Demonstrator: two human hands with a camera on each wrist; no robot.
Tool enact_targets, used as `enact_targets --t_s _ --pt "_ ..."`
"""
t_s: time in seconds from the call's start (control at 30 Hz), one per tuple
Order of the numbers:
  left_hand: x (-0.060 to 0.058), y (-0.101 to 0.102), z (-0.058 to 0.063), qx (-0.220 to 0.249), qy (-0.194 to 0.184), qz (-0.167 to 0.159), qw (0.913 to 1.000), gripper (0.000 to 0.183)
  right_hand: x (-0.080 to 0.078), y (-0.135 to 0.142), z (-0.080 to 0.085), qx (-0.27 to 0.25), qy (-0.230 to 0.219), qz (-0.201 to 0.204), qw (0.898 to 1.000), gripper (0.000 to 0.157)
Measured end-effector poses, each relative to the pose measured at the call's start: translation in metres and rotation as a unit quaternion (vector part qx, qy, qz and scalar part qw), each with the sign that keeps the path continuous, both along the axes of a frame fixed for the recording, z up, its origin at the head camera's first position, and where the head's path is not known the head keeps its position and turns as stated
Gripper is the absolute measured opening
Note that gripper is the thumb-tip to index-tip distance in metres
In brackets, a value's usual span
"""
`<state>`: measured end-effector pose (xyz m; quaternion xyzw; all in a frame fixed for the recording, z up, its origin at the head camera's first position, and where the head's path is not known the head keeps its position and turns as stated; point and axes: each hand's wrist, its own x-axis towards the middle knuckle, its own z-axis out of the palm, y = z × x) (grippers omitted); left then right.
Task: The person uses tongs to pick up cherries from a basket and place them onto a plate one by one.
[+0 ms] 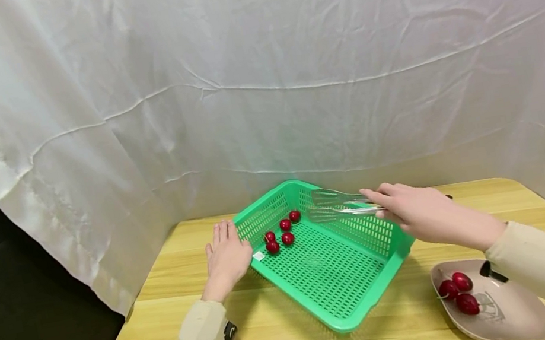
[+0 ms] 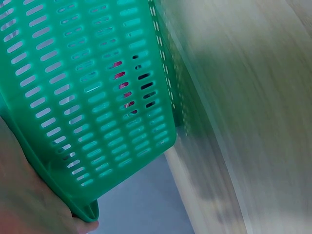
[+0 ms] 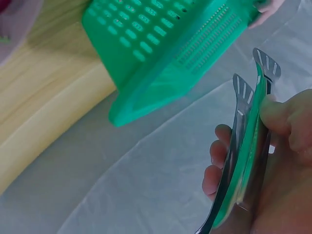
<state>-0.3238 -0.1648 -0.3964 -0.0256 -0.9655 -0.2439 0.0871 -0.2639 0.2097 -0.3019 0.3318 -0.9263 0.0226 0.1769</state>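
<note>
My left hand (image 1: 227,256) rests on the left corner of a green plastic basket (image 1: 318,311), its fingers fairly straight along the rim. In the left wrist view that hand (image 2: 29,190) lies against the rim above the slotted wall (image 2: 83,97). Several red cherries (image 1: 287,239) sit inside near the left corner. My right hand (image 1: 419,208) grips metal tongs (image 1: 347,213) with slotted ends, above the basket's right side. Nothing lies between the tong ends (image 3: 242,90). In the right wrist view, thumb and fingers of the right hand (image 3: 287,161) wrap the tongs.
A pinkish dish (image 1: 523,311) at the front right holds three cherries (image 1: 467,304), beneath the right forearm. Both objects stand on a wooden table (image 1: 168,320). Pale curtains (image 1: 296,118) hang behind it, and a dark surface (image 1: 12,298) lies at the left.
</note>
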Motion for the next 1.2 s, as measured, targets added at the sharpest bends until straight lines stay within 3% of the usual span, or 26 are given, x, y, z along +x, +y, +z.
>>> enact_targets --t_s 0.33,0.63,0.97,1.2 --pt "-0.001 -0.001 -0.002 -0.001 -0.002 0.000 1.0000 0.067 -0.030 -0.020 -0.005 0.045 0.021 0.025 0.998 0.049" --pt "0.001 0.000 0.000 -0.002 -0.007 0.001 1.0000 0.068 -0.053 -0.038 -0.012 0.089 -0.001 0.032 0.996 0.048" --pt "0.003 -0.001 0.000 0.003 -0.003 0.004 1.0000 0.067 -0.067 -0.062 -0.008 0.129 -0.074 0.020 0.989 0.047" --pt "0.004 0.002 0.001 -0.003 -0.003 0.007 1.0000 0.067 -0.077 -0.082 -0.009 0.158 -0.134 -0.008 0.978 0.051"
